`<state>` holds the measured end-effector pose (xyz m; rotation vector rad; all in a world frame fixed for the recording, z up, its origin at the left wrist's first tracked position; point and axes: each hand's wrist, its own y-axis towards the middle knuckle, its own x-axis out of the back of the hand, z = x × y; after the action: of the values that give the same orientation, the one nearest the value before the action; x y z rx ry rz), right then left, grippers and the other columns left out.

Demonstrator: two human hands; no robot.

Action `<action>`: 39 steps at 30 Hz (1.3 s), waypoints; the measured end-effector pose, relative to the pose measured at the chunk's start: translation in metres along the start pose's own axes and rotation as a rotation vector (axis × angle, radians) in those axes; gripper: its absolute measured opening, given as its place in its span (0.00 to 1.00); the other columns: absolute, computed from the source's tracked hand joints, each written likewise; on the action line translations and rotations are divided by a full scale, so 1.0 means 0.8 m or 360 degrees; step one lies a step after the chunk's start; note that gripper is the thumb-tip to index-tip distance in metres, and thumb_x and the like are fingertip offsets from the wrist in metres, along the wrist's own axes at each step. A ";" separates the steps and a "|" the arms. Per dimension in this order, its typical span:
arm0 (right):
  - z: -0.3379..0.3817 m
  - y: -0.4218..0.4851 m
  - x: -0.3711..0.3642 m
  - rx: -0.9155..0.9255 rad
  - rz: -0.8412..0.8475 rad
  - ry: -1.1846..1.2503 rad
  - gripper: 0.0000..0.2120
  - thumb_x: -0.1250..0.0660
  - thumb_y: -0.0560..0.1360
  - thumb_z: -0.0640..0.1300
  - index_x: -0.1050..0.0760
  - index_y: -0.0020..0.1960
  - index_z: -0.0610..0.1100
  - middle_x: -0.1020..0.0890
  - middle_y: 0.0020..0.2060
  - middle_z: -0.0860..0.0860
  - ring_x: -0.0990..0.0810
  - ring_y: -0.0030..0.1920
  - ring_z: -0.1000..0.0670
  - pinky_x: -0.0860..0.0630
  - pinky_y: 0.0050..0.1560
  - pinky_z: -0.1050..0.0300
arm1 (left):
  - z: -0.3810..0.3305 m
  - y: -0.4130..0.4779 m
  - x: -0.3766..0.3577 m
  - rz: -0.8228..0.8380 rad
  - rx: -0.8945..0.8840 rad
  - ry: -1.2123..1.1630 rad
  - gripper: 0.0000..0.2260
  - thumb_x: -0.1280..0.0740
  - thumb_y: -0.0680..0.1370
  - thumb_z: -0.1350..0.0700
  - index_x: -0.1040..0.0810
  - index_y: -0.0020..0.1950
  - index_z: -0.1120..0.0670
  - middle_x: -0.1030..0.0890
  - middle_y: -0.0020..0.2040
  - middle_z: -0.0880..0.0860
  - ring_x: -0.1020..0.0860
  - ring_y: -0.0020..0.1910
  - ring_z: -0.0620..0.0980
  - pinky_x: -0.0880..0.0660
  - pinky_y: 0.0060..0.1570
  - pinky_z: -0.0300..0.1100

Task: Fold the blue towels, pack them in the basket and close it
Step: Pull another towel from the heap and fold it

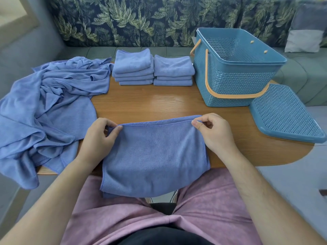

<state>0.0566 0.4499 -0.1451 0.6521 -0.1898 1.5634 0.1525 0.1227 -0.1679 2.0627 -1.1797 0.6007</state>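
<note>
A blue towel (pixel 155 156), doubled over, lies across the near edge of the wooden table (pixel 159 101) and hangs toward my lap. My left hand (pixel 100 137) pinches its far left corner. My right hand (pixel 214 132) pinches its far right corner. Two stacks of folded blue towels (pixel 132 68) (pixel 173 71) stand side by side at the back of the table. A heap of unfolded blue towels (pixel 46 106) covers the table's left end. The blue basket (pixel 235 68) with orange handles stands empty and uncovered at the back right. Its blue lid (pixel 284 114) lies flat beside it.
A sofa with leaf-patterned cushions (pixel 123 20) runs behind the table. A grey and white pillow (pixel 306 34) leans at the far right. The lid overhangs the table's right edge. Bare wood shows between the stacks and the towel in my hands.
</note>
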 end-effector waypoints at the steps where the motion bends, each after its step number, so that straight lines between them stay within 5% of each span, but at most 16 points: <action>1: 0.001 0.000 0.002 -0.0010 -0.0010 -0.0006 0.02 0.26 0.75 0.44 0.17 0.43 0.48 0.18 0.42 0.54 0.21 0.43 0.55 0.28 0.45 0.65 | -0.005 0.000 0.004 -0.0012 0.0058 -0.0050 0.06 0.28 0.77 0.53 0.22 0.44 0.53 0.21 0.41 0.47 0.25 0.42 0.44 0.30 0.41 0.32; 11: 0.053 0.018 0.041 0.0100 -0.0094 0.0120 0.04 0.28 0.78 0.48 0.19 0.44 0.51 0.15 0.41 0.54 0.18 0.44 0.50 0.24 0.47 0.55 | -0.061 0.043 0.083 -0.0004 0.0283 -0.0677 0.09 0.23 0.73 0.50 0.18 0.41 0.53 0.16 0.40 0.45 0.21 0.41 0.43 0.26 0.45 0.39; 14: 0.083 0.044 0.059 0.0242 -0.0128 0.0104 0.05 0.27 0.77 0.45 0.20 0.44 0.53 0.16 0.40 0.55 0.20 0.42 0.54 0.26 0.45 0.63 | -0.077 0.074 0.110 0.0007 0.0157 -0.0594 0.07 0.23 0.74 0.53 0.19 0.39 0.47 0.18 0.38 0.46 0.23 0.37 0.42 0.28 0.40 0.36; 17: 0.113 0.080 0.072 0.0255 -0.0103 0.0059 0.07 0.26 0.76 0.46 0.20 0.53 0.52 0.18 0.42 0.55 0.21 0.42 0.55 0.27 0.45 0.68 | -0.096 0.113 0.128 0.0005 -0.0020 -0.0478 0.08 0.25 0.75 0.59 0.22 0.43 0.47 0.21 0.38 0.45 0.25 0.37 0.45 0.29 0.42 0.42; 21: 0.160 0.134 0.080 0.0344 -0.0095 -0.0072 0.03 0.27 0.77 0.47 0.21 0.45 0.52 0.18 0.40 0.55 0.20 0.42 0.52 0.26 0.45 0.59 | -0.125 0.175 0.147 -0.0064 -0.0201 -0.0057 0.06 0.28 0.78 0.58 0.16 0.54 0.51 0.19 0.43 0.49 0.24 0.41 0.47 0.30 0.47 0.42; 26: 0.205 0.186 0.092 0.0348 -0.0136 -0.0031 0.09 0.29 0.78 0.44 0.25 0.41 0.53 0.17 0.39 0.46 0.17 0.38 0.48 0.19 0.48 0.43 | -0.163 0.231 0.172 -0.0179 -0.0284 0.0115 0.03 0.29 0.78 0.58 0.19 0.45 0.51 0.19 0.44 0.53 0.22 0.45 0.53 0.31 0.45 0.43; 32: 0.214 0.170 0.117 0.0447 -0.0097 -0.0226 0.04 0.32 0.79 0.40 0.22 0.48 0.48 0.17 0.38 0.55 0.20 0.40 0.61 0.31 0.36 0.73 | -0.165 0.217 0.187 -0.0134 -0.0388 0.0091 0.06 0.30 0.78 0.62 0.20 0.46 0.52 0.20 0.43 0.50 0.23 0.42 0.47 0.30 0.42 0.38; 36: 0.163 0.115 0.106 0.0346 0.0052 -0.0237 0.03 0.30 0.79 0.44 0.22 0.48 0.52 0.20 0.42 0.57 0.23 0.43 0.58 0.32 0.43 0.64 | -0.123 0.161 0.166 -0.0026 -0.0394 0.0129 0.13 0.27 0.77 0.59 0.22 0.42 0.40 0.19 0.42 0.43 0.21 0.49 0.51 0.25 0.52 0.51; 39: 0.106 0.057 0.086 0.0133 0.0239 -0.0162 0.05 0.28 0.77 0.44 0.22 0.45 0.53 0.19 0.38 0.58 0.24 0.38 0.58 0.32 0.43 0.58 | -0.091 0.099 0.140 0.0216 -0.0284 0.0094 0.10 0.29 0.78 0.57 0.22 0.43 0.42 0.18 0.44 0.43 0.21 0.49 0.48 0.26 0.53 0.51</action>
<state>0.0398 0.4615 -0.0289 0.7986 -0.2556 1.6903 0.1330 0.0857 -0.0186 1.8149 -1.2981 0.5929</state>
